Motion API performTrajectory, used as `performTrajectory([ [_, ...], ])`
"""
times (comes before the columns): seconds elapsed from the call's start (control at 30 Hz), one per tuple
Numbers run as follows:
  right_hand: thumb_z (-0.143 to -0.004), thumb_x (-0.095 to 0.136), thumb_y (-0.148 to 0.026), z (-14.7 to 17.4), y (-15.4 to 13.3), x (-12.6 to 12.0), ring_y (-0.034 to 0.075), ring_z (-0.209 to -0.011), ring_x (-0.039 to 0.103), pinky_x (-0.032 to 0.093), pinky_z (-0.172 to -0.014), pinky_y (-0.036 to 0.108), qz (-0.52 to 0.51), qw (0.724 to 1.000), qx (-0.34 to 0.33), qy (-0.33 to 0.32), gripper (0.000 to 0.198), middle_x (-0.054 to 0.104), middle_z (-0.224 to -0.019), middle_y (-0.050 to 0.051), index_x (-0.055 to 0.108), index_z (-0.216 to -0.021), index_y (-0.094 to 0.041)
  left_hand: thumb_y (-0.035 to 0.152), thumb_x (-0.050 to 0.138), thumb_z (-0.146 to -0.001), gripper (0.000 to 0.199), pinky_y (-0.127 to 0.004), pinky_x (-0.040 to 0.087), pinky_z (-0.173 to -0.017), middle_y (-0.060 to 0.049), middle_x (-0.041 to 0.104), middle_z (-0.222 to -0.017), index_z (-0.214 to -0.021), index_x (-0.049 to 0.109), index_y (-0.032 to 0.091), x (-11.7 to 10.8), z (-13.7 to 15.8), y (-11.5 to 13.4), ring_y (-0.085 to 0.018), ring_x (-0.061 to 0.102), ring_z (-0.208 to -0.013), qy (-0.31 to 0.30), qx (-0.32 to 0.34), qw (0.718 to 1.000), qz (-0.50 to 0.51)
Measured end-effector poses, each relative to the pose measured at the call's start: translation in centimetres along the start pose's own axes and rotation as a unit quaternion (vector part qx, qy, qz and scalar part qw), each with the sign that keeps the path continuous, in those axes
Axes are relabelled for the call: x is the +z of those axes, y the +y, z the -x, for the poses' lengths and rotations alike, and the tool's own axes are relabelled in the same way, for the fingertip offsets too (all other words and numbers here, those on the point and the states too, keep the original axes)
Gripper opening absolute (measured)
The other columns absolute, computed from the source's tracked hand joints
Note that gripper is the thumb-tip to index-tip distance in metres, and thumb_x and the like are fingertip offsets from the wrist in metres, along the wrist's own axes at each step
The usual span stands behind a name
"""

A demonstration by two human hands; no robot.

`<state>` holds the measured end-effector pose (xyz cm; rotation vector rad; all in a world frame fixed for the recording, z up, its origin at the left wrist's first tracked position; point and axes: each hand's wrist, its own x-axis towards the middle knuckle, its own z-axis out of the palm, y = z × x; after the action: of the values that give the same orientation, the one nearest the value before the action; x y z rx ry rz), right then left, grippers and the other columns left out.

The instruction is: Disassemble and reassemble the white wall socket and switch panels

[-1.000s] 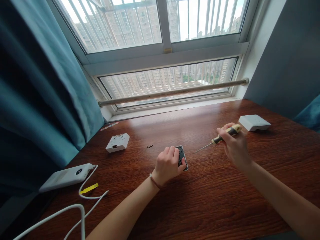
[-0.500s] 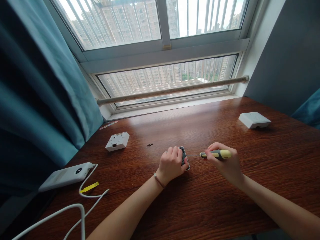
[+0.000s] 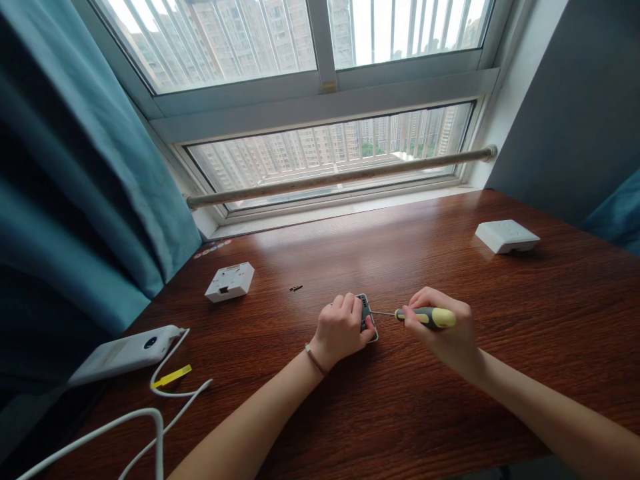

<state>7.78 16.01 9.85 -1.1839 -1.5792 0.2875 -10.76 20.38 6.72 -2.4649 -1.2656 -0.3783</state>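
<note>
My left hand (image 3: 343,331) is closed over a small dark device with a light rim (image 3: 367,313), pressing it to the wooden table (image 3: 420,427). Most of the device is hidden under the fingers. In my right hand (image 3: 450,337) is a screwdriver (image 3: 435,317) with a yellow and grey handle, held nearly level. Its thin metal shaft points left, and the tip meets the right side of the device. Whether the tip sits in a slot or on a screw is too small to tell.
Small dark pieces, perhaps screws (image 3: 296,289), lie left of the device. A white box (image 3: 230,282) stands at the left and a white cover (image 3: 507,237) at the far right. A white power bank (image 3: 125,353) with a white cable (image 3: 160,413) and yellow tag (image 3: 173,376) occupies the left edge.
The screwdriver and my right hand have shifted slightly left, the tip now reaching a little farther over the device's edge. The whole view has drifted slightly. My left hand keeps its hold.
</note>
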Motion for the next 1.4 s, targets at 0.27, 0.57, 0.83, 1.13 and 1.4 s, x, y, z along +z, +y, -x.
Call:
performTrajectory([
  [0.27, -0.071, 0.061, -0.02, 0.2, 0.0, 0.5, 0.012, -0.052, 0.049, 0.04, -0.053, 0.027, 0.01, 1.0, 0.005, 0.012, 0.014, 0.054, -0.059, -0.001, 0.052, -0.061, -0.02, 0.034, 0.045, -0.078, 0.019, -0.031, 0.036, -0.058, -0.006, 0.054, -0.076, -0.076, 0.053, 0.017, 0.1, -0.1, 0.0, -0.021, 0.05, -0.072, 0.007, 0.005, 1.0, 0.005],
  [0.57, -0.075, 0.06, -0.02, -0.7, -0.6, -1.4, 0.012, -0.052, 0.053, 0.04, -0.05, 0.024, -0.113, 0.99, 0.067, 0.043, 0.018, 0.056, -0.06, -0.001, 0.051, -0.06, -0.019, 0.035, 0.042, -0.081, 0.019, -0.03, 0.036, -0.06, -0.005, 0.054, -0.077, -0.077, 0.049, 0.018, -1.5, -1.1, -0.8, -0.02, 0.051, -0.074, 0.04, -0.108, 0.993, -0.003],
  [0.83, -0.07, 0.061, -0.011, -0.3, -1.4, -1.4, 0.01, -0.05, 0.05, 0.038, -0.048, 0.023, -0.103, 0.993, 0.028, 0.042, 0.018, 0.054, -0.058, -0.002, 0.051, -0.057, -0.017, 0.035, 0.042, -0.08, 0.019, -0.03, 0.036, -0.06, -0.005, 0.055, -0.078, -0.078, 0.05, 0.018, -1.4, -0.9, -0.9, -0.02, 0.051, -0.074, 0.027, -0.12, 0.992, -0.003],
  [1.13, -0.068, 0.062, -0.01, 0.1, -0.4, -1.8, 0.01, -0.047, 0.048, 0.037, -0.046, 0.024, -0.047, 0.998, -0.003, 0.032, 0.019, 0.052, -0.057, -0.002, 0.05, -0.055, -0.017, 0.03, 0.039, -0.082, 0.017, -0.028, 0.034, -0.06, -0.005, 0.055, -0.075, -0.079, 0.049, 0.018, -3.2, -1.8, -3.3, -0.019, 0.052, -0.07, 0.076, -0.189, 0.978, 0.042],
  [1.4, -0.073, 0.059, -0.017, -1.8, -1.7, -1.3, 0.014, -0.056, 0.059, 0.046, -0.054, 0.025, -0.086, 0.996, 0.0, -0.002, 0.01, 0.06, -0.061, 0.001, 0.054, -0.065, -0.018, 0.044, 0.032, -0.088, 0.033, -0.025, 0.03, -0.056, -0.001, 0.056, -0.07, -0.073, 0.049, 0.02, -4.3, -2.5, -3.4, -0.014, 0.05, -0.062, 0.067, -0.249, 0.95, 0.177],
])
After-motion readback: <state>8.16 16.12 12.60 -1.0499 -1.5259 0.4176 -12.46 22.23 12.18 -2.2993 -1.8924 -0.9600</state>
